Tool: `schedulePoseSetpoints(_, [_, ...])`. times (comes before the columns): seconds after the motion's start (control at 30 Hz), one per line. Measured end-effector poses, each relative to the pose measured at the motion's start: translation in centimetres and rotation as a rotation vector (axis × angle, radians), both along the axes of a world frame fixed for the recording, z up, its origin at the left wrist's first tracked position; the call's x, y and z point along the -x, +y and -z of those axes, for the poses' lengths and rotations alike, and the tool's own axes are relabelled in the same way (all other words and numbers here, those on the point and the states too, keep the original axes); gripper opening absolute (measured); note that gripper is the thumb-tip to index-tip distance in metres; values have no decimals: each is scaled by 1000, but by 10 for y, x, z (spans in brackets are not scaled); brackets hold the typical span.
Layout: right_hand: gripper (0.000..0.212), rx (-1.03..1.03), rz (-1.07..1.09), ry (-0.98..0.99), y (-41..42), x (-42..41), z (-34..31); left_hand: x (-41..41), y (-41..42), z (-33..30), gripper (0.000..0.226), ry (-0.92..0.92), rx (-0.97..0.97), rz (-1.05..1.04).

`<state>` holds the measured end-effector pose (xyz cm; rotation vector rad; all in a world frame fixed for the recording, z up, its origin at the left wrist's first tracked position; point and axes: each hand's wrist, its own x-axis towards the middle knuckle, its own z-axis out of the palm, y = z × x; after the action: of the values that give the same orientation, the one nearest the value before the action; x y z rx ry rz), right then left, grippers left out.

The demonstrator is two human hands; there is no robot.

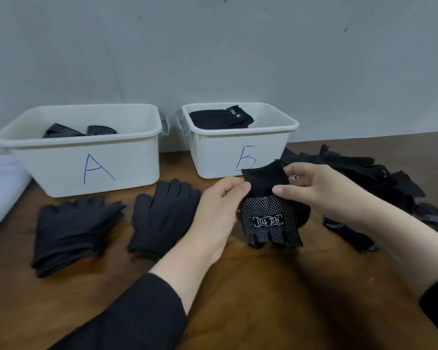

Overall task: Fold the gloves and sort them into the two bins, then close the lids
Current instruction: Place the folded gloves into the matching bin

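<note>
Bin A (86,170), bin B (213,157) tops open; bare table (263,286) near; glove pile (364,178) crowds right.

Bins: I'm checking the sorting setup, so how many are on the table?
2. Bin A stands at the back left, bin B to its right; both are open with dark gloves inside. No lids are visible.

A plain grey-blue wall (238,46), marked by a few small dark specks, rises behind a brown wood-grain worktop (263,286). Soft, even light falls on both. White material (0,188) lies at the worktop's left edge.
</note>
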<state>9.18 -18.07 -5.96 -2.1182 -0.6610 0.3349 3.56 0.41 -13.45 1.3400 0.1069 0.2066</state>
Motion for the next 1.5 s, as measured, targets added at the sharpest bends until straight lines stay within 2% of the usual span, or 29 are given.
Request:
schedulePoseSetpoints(0.17, [12,37,26,-97,23,-9,-9,6,15,-27,13,-73,-335,-121])
schedulePoseSetpoints(0.23, [4,24,91,-268,34,-15,-16,3,23,-44,11,-159,-450,-201])
schedulePoseSetpoints(0.3, [7,-34,162,-440,41,-17,-22,1,29,-61,10,-265,-554,-258])
schedulePoseSetpoints(0.37, [9,-93,183,-536,41,-11,-22,6,34,-70,8,-337,-632,-249])
schedulePoseSetpoints(0.43, [7,-52,165,-552,34,2,-8,19,42,-62,12,-372,-808,-182])
schedulePoseSetpoints(0.47, [12,4,128,-548,27,7,6,29,46,-51,14,-381,-952,-129])
schedulePoseSetpoints(0.53, [38,215,-41,-455,10,20,44,49,53,-21,23,-346,-1211,24])
schedulePoseSetpoints(0.6, [68,446,-259,-321,-5,35,83,66,53,7,32,-206,-1340,170])
schedulePoseSetpoints(0.63, [77,471,-292,-319,-9,41,95,70,52,15,37,-149,-1376,215])
schedulePoseSetpoints(0.67, [78,441,-264,-337,-12,45,103,72,50,21,40,-110,-1402,240])
schedulePoseSetpoints(0.8, [61,259,-38,-370,-6,45,111,67,51,28,41,-79,-1447,220])
schedulePoseSetpoints(0.9, [42,218,54,-483,4,43,119,70,52,29,41,-89,-1490,245])
schedulePoseSetpoints(1.03, [18,122,55,-661,31,40,104,72,59,22,32,-168,-1452,76])
schedulePoseSetpoints(1.1, [15,67,30,-588,51,41,89,74,71,16,20,-194,-1451,-62])
schedulePoseSetpoints(1.17, [17,90,2,-472,70,41,85,79,90,12,22,-173,-1461,-142])
schedulePoseSetpoints(1.27, [21,212,-69,-452,83,44,96,89,125,14,27,-52,-1501,-1])
schedulePoseSetpoints(1.37, [21,219,-85,-460,82,43,100,94,143,17,26,80,-1459,165])
schedulePoseSetpoints(1.5, [18,169,-52,-400,76,44,98,90,140,15,10,77,-1422,146])
